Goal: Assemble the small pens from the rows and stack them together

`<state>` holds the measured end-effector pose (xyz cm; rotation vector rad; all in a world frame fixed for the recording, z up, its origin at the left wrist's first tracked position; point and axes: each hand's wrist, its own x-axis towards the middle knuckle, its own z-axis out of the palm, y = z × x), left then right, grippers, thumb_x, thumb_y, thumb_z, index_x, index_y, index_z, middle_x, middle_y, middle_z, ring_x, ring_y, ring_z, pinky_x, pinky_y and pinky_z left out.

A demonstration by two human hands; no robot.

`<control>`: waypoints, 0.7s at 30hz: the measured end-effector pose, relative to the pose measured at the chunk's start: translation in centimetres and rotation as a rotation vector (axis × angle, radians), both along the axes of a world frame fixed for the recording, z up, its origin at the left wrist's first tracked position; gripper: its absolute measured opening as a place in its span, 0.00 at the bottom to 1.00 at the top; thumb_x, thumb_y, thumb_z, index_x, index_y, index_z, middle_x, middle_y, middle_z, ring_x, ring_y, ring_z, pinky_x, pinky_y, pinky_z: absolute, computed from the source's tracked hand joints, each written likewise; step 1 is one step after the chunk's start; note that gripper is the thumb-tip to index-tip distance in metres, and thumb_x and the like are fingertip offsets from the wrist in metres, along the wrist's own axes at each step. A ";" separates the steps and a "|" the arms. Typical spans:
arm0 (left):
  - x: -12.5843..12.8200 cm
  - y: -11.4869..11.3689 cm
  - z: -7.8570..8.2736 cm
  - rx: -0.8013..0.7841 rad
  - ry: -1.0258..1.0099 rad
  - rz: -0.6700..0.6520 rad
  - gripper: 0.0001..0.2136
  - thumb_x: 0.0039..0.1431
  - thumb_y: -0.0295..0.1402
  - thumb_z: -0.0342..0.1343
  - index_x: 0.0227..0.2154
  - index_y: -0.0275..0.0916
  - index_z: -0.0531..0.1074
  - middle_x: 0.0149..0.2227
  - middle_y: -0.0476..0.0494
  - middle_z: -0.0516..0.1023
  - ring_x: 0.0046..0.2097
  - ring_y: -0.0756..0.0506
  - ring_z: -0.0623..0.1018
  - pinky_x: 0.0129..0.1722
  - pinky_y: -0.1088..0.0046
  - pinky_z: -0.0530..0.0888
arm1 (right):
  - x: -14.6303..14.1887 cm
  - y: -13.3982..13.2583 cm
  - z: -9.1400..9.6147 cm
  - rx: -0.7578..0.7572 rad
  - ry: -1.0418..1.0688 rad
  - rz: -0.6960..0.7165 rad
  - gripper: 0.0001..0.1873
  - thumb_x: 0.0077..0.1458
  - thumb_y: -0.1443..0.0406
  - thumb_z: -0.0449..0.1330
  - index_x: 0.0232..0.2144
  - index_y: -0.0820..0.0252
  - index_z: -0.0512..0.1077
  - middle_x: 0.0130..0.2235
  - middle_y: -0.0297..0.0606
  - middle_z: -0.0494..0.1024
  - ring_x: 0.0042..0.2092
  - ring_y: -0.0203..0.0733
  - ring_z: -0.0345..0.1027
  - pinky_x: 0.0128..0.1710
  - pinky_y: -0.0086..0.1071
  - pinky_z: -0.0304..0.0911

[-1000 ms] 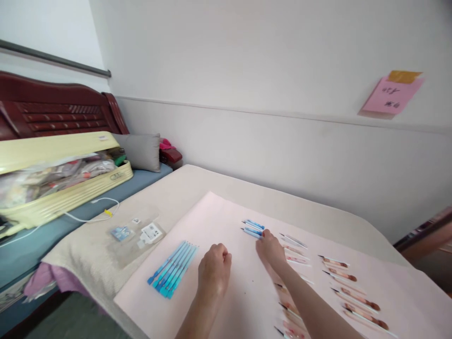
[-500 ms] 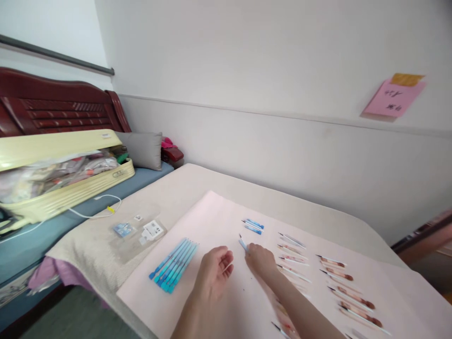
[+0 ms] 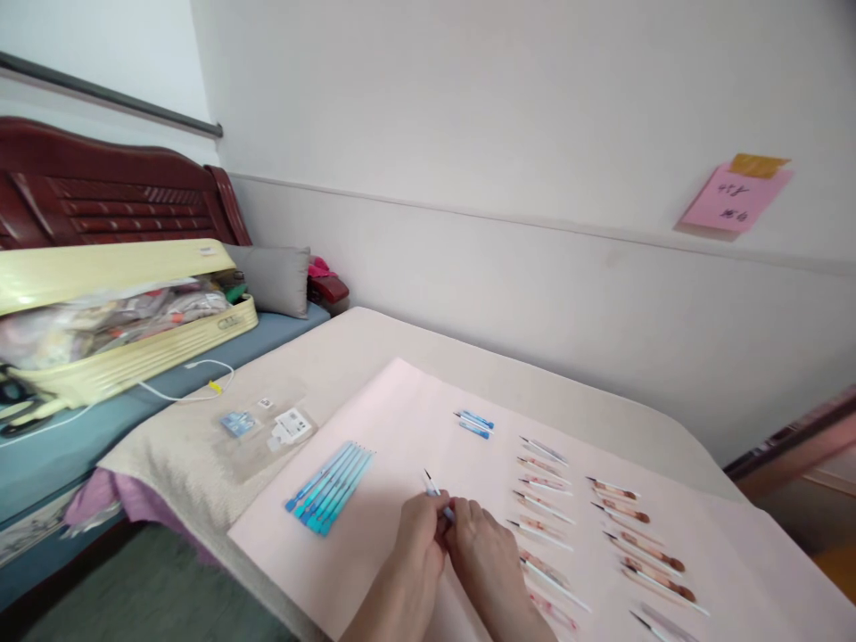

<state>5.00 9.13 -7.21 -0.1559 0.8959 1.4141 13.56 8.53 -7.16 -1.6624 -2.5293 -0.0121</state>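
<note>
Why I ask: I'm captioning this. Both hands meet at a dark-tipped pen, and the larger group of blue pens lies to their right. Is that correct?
Not quite: the larger group of blue pens lies to the hands' left, as the head view shows. The left hand and right hand do meet at a dark-tipped pen.

We see an open pale-yellow ribbed suitcase (image 3: 111,270) beside a grey cushion (image 3: 273,280), and a pink paper note (image 3: 736,198) on the white wall (image 3: 495,116).
</note>
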 end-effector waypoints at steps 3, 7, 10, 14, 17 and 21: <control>-0.4 -0.2 0.1 0.016 -0.025 -0.023 0.07 0.45 0.19 0.55 0.18 0.34 0.64 0.20 0.45 0.70 0.23 0.50 0.73 0.26 0.75 0.71 | 0.6 -1.2 0.2 -0.041 0.202 -0.014 0.13 0.54 0.71 0.46 0.39 0.56 0.66 0.32 0.40 0.76 0.34 0.43 0.71 0.28 0.30 0.56; -1.8 0.0 0.1 -0.047 -0.032 -0.001 0.05 0.47 0.21 0.56 0.22 0.33 0.66 0.26 0.37 0.75 0.30 0.45 0.77 0.29 0.72 0.75 | 2.2 -1.6 0.6 -0.121 0.485 -0.062 0.12 0.54 0.66 0.46 0.36 0.52 0.68 0.27 0.36 0.75 0.29 0.43 0.70 0.27 0.31 0.56; -2.7 0.4 0.2 -0.043 -0.011 0.072 0.04 0.48 0.20 0.56 0.24 0.32 0.67 0.30 0.34 0.76 0.33 0.44 0.78 0.30 0.73 0.76 | 3.4 -1.3 0.7 -0.172 0.656 -0.104 0.08 0.52 0.62 0.50 0.31 0.50 0.69 0.27 0.35 0.75 0.29 0.44 0.69 0.29 0.33 0.57; -2.5 0.4 0.4 -0.046 0.005 0.094 0.04 0.47 0.18 0.56 0.25 0.30 0.67 0.31 0.33 0.76 0.33 0.44 0.78 0.30 0.74 0.77 | 3.9 -1.0 0.8 -0.234 0.840 -0.052 0.14 0.49 0.65 0.54 0.41 0.50 0.68 0.33 0.34 0.75 0.32 0.42 0.68 0.33 0.33 0.60; -1.4 -0.1 0.6 -0.057 0.019 0.039 0.03 0.47 0.18 0.56 0.26 0.29 0.68 0.30 0.33 0.76 0.32 0.45 0.78 0.30 0.74 0.77 | 3.5 -1.3 0.9 -0.193 0.885 0.065 0.18 0.51 0.67 0.52 0.45 0.49 0.67 0.40 0.36 0.73 0.36 0.40 0.68 0.36 0.31 0.61; -0.3 -0.8 0.9 -0.077 0.043 -0.012 0.05 0.45 0.17 0.57 0.25 0.29 0.69 0.28 0.36 0.77 0.31 0.46 0.78 0.29 0.76 0.77 | 3.3 -1.5 1.1 -0.080 0.845 0.120 0.14 0.56 0.67 0.48 0.39 0.51 0.72 0.33 0.37 0.73 0.33 0.38 0.67 0.32 0.29 0.60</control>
